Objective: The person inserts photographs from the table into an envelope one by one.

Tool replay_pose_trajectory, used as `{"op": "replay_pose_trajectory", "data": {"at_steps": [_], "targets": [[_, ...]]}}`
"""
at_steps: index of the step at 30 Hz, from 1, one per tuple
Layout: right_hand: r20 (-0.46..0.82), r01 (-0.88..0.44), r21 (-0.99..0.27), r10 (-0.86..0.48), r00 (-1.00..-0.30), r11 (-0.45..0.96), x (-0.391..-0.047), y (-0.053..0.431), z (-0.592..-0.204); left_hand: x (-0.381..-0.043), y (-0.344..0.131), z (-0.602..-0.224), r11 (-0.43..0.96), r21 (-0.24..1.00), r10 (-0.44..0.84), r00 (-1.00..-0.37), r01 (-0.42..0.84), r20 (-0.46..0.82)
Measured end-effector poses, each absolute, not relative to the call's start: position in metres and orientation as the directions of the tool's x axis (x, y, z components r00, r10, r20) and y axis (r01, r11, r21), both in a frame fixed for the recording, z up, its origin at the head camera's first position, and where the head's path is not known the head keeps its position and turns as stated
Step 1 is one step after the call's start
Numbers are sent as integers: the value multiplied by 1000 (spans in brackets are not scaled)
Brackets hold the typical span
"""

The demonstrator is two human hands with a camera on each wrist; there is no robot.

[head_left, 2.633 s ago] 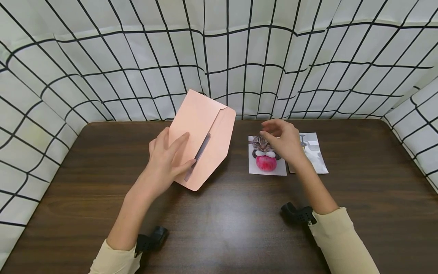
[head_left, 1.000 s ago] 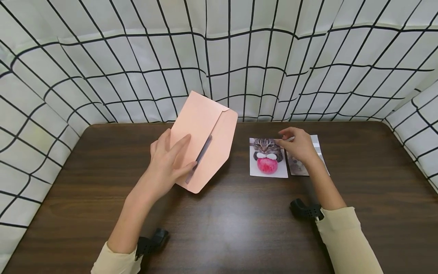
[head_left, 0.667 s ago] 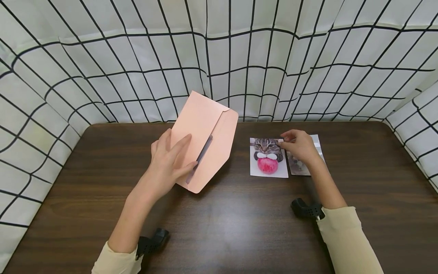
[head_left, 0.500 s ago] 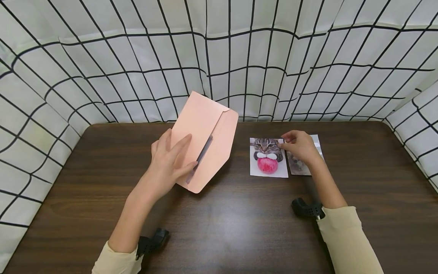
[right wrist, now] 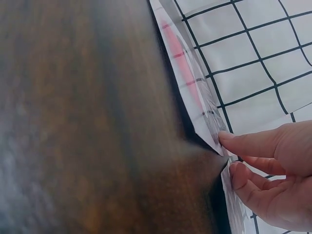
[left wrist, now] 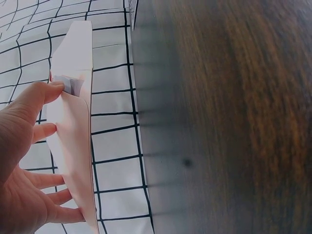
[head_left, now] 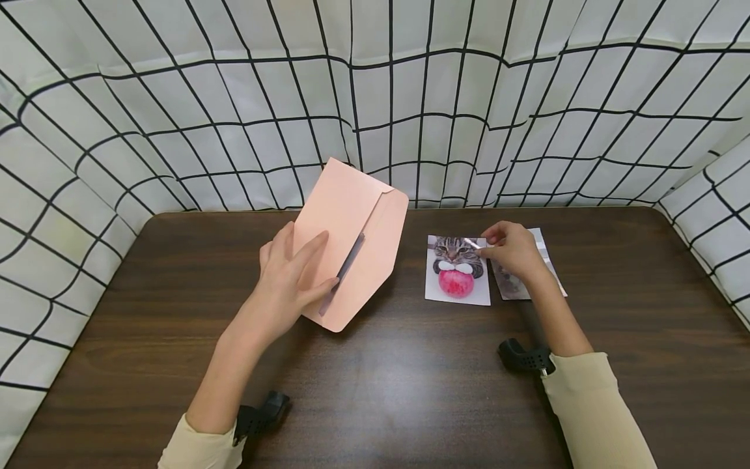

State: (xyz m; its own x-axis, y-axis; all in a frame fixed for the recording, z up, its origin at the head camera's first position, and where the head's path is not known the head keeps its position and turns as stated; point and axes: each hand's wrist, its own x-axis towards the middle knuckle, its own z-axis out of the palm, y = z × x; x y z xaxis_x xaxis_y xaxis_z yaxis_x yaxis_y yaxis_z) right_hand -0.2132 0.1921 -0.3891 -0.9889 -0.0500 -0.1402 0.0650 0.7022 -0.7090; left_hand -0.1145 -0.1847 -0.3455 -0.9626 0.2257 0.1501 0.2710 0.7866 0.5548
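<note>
One left hand (head_left: 287, 273), fingers spread and nearly straight, rested against a pale-pink paper envelope (head_left: 348, 215) slanting over the dark wooden tabletop (head_left: 398, 391). Rightward lay a square white cat-photo card (head_left: 456, 281); the right hand (head_left: 517, 253), fingers bent, touched its upper corner, grip unclear, partly covering a grey-white rectangular card (head_left: 513, 285).

A dark brown, wood-grained table (head_left: 375, 391) with rounded far corners carries a square white paper card printed with a tabby cat (head_left: 456, 283). Just right of this cat card lies a grey-and-white printed paper card (head_left: 511, 284), partly hidden.
</note>
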Motion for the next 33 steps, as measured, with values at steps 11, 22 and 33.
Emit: {"op": "replay_pose_trajectory", "data": {"at_steps": [11, 22, 33], "targets": [[-115, 34, -731, -74, -991, 682, -212, 194, -383, -114, -185, -346, 789, 549, 228, -961, 278, 159], [-111, 30, -752, -82, -990, 658, -210, 193, -376, -115, -185, -346, 791, 543, 230, -959, 284, 167], [-118, 40, -783, -84, -990, 621, -208, 194, -371, -116, -185, -346, 780, 558, 237, -959, 283, 154]]}}
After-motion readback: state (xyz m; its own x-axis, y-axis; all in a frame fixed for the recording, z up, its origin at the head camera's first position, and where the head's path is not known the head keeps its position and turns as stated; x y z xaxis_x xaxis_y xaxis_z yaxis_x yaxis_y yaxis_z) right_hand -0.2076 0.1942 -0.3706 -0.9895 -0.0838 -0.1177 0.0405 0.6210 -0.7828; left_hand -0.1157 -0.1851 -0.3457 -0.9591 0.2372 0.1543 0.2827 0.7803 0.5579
